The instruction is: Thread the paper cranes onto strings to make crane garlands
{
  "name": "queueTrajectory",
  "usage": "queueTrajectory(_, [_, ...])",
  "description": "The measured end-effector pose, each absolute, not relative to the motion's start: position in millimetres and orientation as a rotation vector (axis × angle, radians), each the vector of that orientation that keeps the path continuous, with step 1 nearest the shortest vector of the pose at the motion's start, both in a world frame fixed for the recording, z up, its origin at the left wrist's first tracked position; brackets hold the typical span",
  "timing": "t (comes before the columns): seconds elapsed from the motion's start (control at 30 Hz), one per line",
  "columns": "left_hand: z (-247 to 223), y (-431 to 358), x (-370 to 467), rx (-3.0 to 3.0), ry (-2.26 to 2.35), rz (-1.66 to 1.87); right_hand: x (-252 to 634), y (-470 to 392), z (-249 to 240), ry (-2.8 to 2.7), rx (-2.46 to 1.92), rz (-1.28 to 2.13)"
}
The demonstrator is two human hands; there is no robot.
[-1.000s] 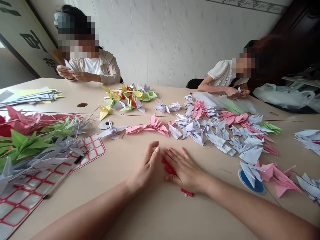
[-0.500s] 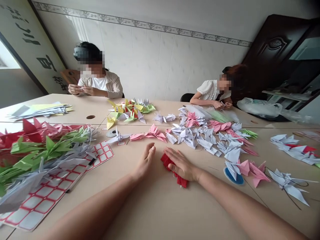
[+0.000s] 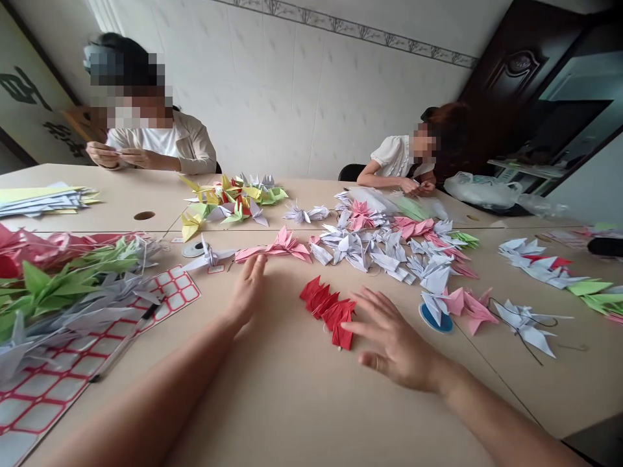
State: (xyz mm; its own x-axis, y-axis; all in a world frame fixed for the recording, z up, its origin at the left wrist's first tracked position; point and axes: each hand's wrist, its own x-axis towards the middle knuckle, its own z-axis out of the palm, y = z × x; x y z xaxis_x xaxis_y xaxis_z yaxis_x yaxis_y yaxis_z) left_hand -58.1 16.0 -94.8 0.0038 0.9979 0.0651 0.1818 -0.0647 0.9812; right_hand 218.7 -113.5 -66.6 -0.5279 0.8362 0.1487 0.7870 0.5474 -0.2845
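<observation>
A row of red folded paper cranes (image 3: 329,309) lies on the table between my two hands, packed close together, with a bit of pale string at the near end. My right hand (image 3: 389,337) is just right of it, fingers spread, the index fingertip at or over the red paper; I cannot tell if it touches. To the left, my left hand (image 3: 248,288) stands on its edge with its fingers stretched out and nothing in it. Just beyond its fingertips lie pink paper cranes (image 3: 280,246).
White paper cranes (image 3: 389,250) spread across the middle right; a blue round spool (image 3: 435,318) lies near them. Green cranes (image 3: 73,275) and red-lined label sheets (image 3: 63,370) are at left. Two people sit across the table, their hands (image 3: 129,157) raised on the left, (image 3: 417,187) low on the right.
My right hand has lifted off the red cranes and moved right, uncovering them. My left hand has shifted left, away from them. The whole view has tilted and shifted slightly.
</observation>
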Motion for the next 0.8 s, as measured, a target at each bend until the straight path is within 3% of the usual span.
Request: queueTrajectory(0.8, [-108, 23, -62, 1.444, 1.294, 1.141, 196, -111, -65, -2.531, -1.579, 0.284])
